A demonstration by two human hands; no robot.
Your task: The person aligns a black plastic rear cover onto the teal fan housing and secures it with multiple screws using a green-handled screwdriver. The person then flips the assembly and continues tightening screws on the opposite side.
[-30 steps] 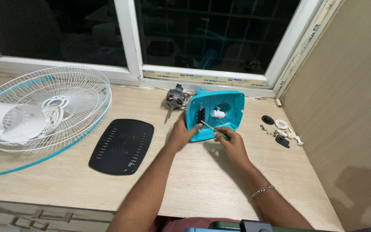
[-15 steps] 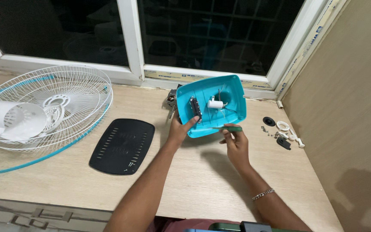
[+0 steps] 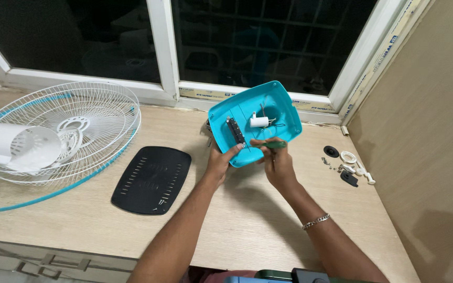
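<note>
Two hands meet at the teal fan housing (image 3: 255, 123), tilted up near the table's (image 3: 247, 220) far edge: left hand (image 3: 221, 162) grips its lower-left rim, right hand (image 3: 274, 163) pinches a green screwdriver (image 3: 274, 144) lying crosswise inside.

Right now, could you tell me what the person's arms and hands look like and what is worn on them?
Both forearms are bare, with no sleeves or gloves in view. The left hand wears nothing visible. The right hand has a silver chain bracelet at its wrist.

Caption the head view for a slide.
Left hand tilts a teal fan housing up off the table while the right hand holds a green screwdriver at it.
</note>
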